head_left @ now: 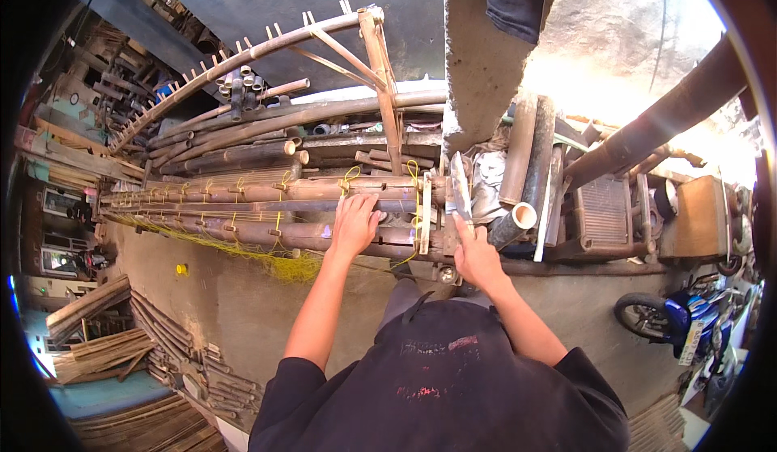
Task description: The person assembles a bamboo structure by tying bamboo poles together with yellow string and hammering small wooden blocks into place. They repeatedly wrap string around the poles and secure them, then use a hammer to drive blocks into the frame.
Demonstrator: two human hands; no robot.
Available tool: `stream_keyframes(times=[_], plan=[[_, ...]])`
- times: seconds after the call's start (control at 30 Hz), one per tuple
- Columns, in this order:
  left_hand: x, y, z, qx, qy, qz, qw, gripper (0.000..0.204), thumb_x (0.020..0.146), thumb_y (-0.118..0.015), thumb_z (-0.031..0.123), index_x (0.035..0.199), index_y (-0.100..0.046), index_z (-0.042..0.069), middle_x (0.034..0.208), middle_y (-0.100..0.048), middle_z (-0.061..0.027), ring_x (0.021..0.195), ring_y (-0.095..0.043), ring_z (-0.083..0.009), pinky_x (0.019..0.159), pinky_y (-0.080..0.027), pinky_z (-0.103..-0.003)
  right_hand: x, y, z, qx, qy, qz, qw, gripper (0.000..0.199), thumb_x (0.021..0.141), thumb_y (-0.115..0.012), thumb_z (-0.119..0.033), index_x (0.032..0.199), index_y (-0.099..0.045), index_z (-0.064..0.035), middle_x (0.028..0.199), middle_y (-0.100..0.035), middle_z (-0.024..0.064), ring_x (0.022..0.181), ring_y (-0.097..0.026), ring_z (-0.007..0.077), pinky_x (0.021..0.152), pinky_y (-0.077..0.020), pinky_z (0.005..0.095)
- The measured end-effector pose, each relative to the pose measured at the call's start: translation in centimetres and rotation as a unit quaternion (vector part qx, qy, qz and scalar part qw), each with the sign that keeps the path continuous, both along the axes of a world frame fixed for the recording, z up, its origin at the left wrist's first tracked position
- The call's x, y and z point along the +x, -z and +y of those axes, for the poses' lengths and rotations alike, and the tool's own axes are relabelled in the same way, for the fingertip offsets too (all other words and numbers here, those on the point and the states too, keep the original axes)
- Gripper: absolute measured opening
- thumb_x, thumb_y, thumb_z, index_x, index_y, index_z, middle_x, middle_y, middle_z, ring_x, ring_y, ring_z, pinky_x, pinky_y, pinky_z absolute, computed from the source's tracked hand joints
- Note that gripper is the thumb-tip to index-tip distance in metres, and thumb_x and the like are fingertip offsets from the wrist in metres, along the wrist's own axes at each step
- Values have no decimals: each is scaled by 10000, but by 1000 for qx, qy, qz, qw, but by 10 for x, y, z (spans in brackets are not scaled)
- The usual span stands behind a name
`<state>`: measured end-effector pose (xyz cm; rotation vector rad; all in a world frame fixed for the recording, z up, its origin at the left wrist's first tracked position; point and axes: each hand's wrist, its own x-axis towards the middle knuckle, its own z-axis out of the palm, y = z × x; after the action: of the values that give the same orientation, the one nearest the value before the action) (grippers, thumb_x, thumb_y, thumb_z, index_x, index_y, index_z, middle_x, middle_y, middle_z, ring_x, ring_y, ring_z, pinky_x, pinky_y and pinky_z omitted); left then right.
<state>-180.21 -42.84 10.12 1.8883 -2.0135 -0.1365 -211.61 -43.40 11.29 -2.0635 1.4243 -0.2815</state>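
Observation:
My right hand (478, 256) is closed around the wooden handle of a large broad-bladed knife (460, 183). Its blade points up and away, above the right end of a long bamboo frame (307, 232). My left hand (354, 223) lies over the frame, fingers stretched across the bamboo, with nothing seen in its grasp. Yellow cord (348, 178) is tied in loops along the poles. A pale upright strip of bamboo (426, 213) crosses the frame's right end, between my two hands.
Thick bamboo tubes (519, 148) lean beyond my right hand. A curved bamboo pole with pegs (251, 54) rises behind the frame on a post (384, 88). A blue motorcycle (688, 322) stands at right, and stacked bamboo strips (105, 355) lie at lower left.

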Motion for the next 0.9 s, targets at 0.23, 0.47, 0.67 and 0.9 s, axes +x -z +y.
stream_keyframes(times=[0.23,0.47,0.67,0.9], plan=[[22,-9,-31,80,125,42,988,345,941,-718,275,1229,-677,88,1135,-662,-146,1103,-627,-362,973,-498,-464,15,-8,5,-19,63,20,998,675,942,-592,-187,1577,-370,-240,1176,-523,258,789,-671,493,745,-570,585],[34,-11,-52,170,194,101,961,374,951,-714,302,1224,-663,51,1139,-666,-190,1105,-635,-401,936,-512,-471,40,-14,17,-36,148,117,981,707,918,-631,-184,1569,-384,-307,1225,-516,228,799,-692,445,726,-579,563],[45,11,-58,132,238,139,952,401,950,-713,329,1195,-678,14,1130,-714,-223,1093,-666,-396,933,-515,-464,59,4,34,-59,201,86,974,707,909,-644,-179,1556,-398,-320,1273,-515,188,814,-697,443,733,-581,562],[40,10,-55,194,204,129,951,459,954,-709,361,1225,-665,-6,1132,-711,-245,1093,-666,-424,941,-517,-476,64,-10,37,-44,214,137,966,680,932,-664,-235,1553,-398,-312,1313,-509,191,871,-707,431,782,-586,544]])
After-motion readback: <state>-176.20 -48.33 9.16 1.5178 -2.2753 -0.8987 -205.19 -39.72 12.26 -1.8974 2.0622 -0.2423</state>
